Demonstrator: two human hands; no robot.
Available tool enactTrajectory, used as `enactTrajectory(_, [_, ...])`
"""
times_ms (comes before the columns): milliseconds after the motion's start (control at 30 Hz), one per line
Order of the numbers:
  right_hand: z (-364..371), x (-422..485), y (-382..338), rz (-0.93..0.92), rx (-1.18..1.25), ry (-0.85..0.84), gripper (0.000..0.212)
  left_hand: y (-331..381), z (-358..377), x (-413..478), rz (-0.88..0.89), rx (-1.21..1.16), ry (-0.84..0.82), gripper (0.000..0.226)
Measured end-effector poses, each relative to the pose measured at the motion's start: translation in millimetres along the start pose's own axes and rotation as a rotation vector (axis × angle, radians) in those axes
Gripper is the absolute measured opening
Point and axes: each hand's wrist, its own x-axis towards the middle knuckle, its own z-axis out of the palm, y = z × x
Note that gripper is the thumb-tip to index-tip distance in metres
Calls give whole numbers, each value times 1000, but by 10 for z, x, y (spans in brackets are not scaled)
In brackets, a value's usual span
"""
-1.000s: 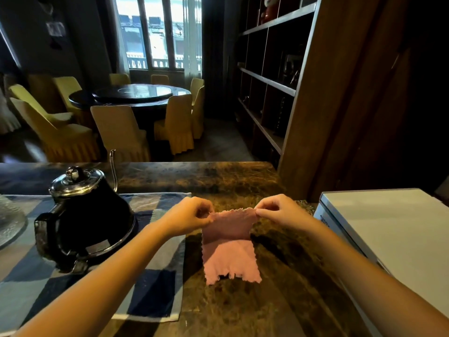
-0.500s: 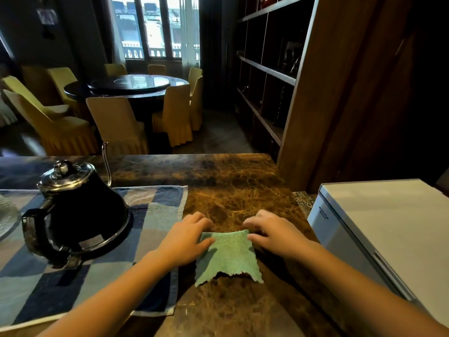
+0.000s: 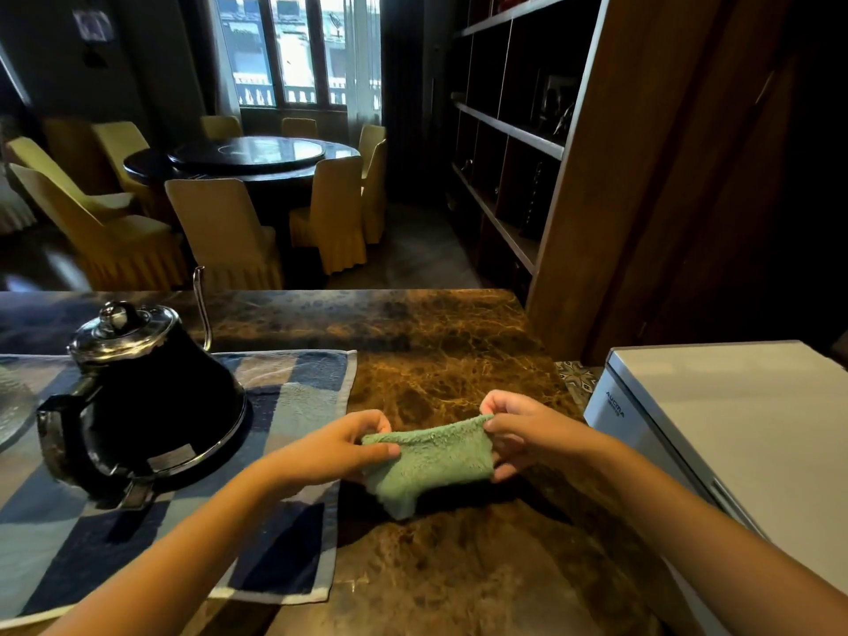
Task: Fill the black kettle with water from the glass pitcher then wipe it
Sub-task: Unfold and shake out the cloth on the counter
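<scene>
The black kettle (image 3: 151,401) stands on a blue checked towel (image 3: 284,534) at the left, its chrome lid on and its thin spout pointing away. A small green cloth (image 3: 429,465) is folded and hangs just above the marble counter (image 3: 459,351). My left hand (image 3: 339,449) pinches its left edge and my right hand (image 3: 527,429) pinches its right edge. Both hands are to the right of the kettle, apart from it. At the far left edge only a sliver of the glass pitcher (image 3: 11,406) shows.
A white appliance (image 3: 734,442) stands at the right, close to my right forearm. A wooden shelf unit (image 3: 573,176) rises behind the counter's far right corner. Beyond the counter are a round dark table and yellow-covered chairs (image 3: 220,222).
Half a second ago both hands pressed the cloth flat on the counter. Now they pinch its two ends and have lifted it, folded, a little toward me.
</scene>
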Motion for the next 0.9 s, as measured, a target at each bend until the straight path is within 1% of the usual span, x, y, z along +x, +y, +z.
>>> enactTrajectory(100, [22, -141, -96, 73, 11, -89, 8, 155, -47, -109, -78, -30, -91, 11])
enactTrajectory(167, [11, -188, -135, 106, 26, -116, 6, 214, -77, -136, -123, -47, -110, 10])
enactTrajectory(233, [4, -194, -133, 140, 2, -110, 5, 208, -91, -124, -170, -9, -105, 11])
enactTrajectory(267, [15, -171, -107, 154, -48, -83, 6, 183, -79, -102, -191, 68, -91, 12])
enactTrajectory(300, [22, -130, -50, 151, -138, -34, 9, 129, -67, -65, -195, 214, -61, 14])
enactTrajectory(333, [32, -88, 15, 117, -291, 41, 13, 78, -56, -37, -177, 420, -15, 19])
enactTrajectory(367, [31, -44, 87, 45, -494, 134, 19, 24, -34, -13, -129, 640, 59, 27])
enactTrajectory(400, [36, -19, 151, -58, -688, 222, 26, 1, 10, -6, -55, 810, 154, 36])
enactTrajectory(433, [46, -5, 203, -164, -829, 263, 35, -17, 56, -9, 41, 894, 233, 43])
enactTrajectory(467, [68, -9, 231, -229, -924, 239, 46, -33, 112, -17, 127, 906, 258, 48])
enactTrajectory(500, [93, -17, 251, -240, -1005, 161, 59, -56, 176, -18, 176, 898, 232, 54])
enactTrajectory(567, [161, -17, 287, -139, -1170, -38, 76, -132, 323, -18, 164, 952, 105, 72])
enactTrajectory(633, [204, 2, 343, -25, -1238, -141, 82, -238, 419, -4, 91, 1057, -42, 87])
enactTrajectory(700, [186, 4, 387, 22, -1196, -164, 86, -367, 408, 23, 51, 1076, -114, 87])
enactTrajectory(767, [138, 2, 394, 42, -1150, -182, 87, -445, 343, 30, 57, 1033, -128, 82])
enactTrajectory(900, [125, 17, 396, 50, -1161, -195, 88, -510, 285, 46, 92, 1036, -153, 81])
